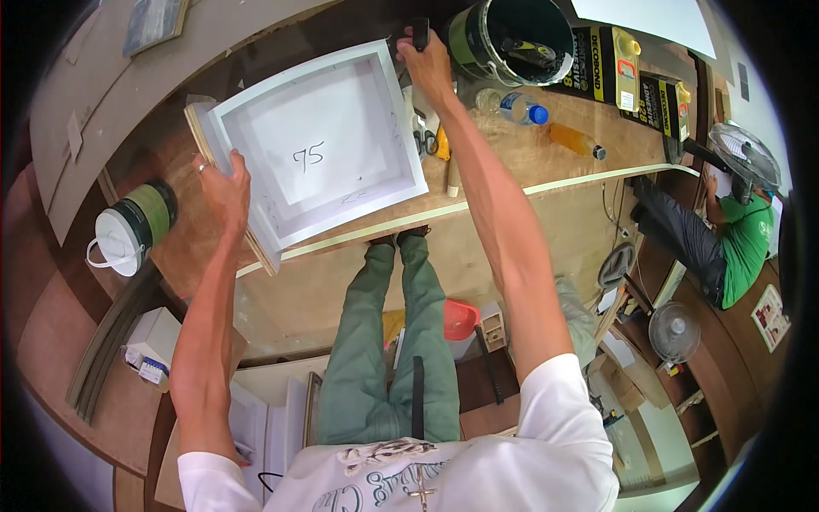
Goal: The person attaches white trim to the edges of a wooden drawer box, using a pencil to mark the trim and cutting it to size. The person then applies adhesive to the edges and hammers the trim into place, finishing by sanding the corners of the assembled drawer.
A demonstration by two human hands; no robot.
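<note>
A white drawer box [316,119] lies tilted on the wooden workbench, its inside facing up with dark handwriting on the bottom. Its left side is a thicker panel with a bare wood edge. My left hand [225,186] grips that panel, fingers over the drawer's wall. Beyond the drawer's far right corner, my right hand [426,68] is closed round a black object [421,32], mostly hidden by the fingers; its kind I cannot make out. Scissors [424,142] and a yellow-handled tool [443,143] lie right of the drawer.
Behind my right forearm stand a large dark bucket [461,43], a blue-capped bottle [522,109], an orange bottle [573,139] and adhesive cans [627,68]. A green-and-white bucket [128,229] sits at left. A person in a green shirt [747,243] sits at far right near fans [674,333].
</note>
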